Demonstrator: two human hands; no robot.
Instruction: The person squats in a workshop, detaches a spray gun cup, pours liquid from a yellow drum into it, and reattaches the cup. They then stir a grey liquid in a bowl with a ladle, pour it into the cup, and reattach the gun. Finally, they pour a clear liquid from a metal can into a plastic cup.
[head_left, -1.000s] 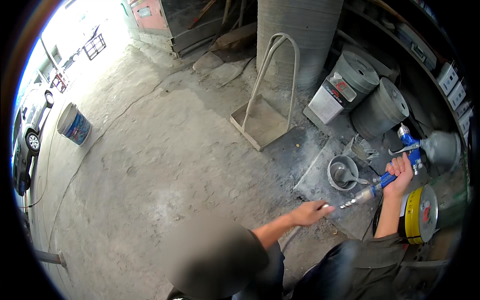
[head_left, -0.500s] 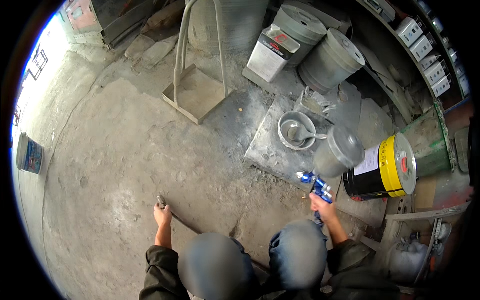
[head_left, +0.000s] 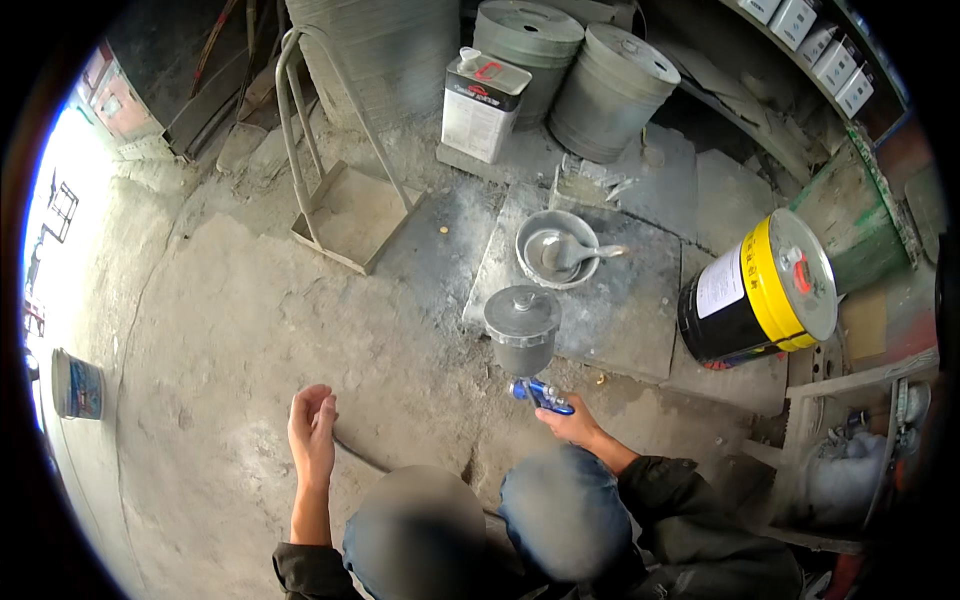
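Observation:
My right hand is closed round the handle of a blue spray gun. On top of the gun stands a grey lidded paint cup, roughly upright. To the left, my left hand is curled at the end of a dark hose; the hose end itself is hidden by the fingers. Beyond the cup, a grey bowl rests on a paint-stained slab. A ladle lies in the bowl, its handle over the right rim.
A yellow and black drum stands at the right, near a wooden shelf unit. Behind the slab are a white rectangular can and grey drums. A dustpan with a tall handle sits far left of the slab; a bucket stands further left.
My right hand has brought the spray gun and its cup leftward, toward the middle. My left hand has turned upward, and the hose's metal fitting no longer shows. The view has shifted too.

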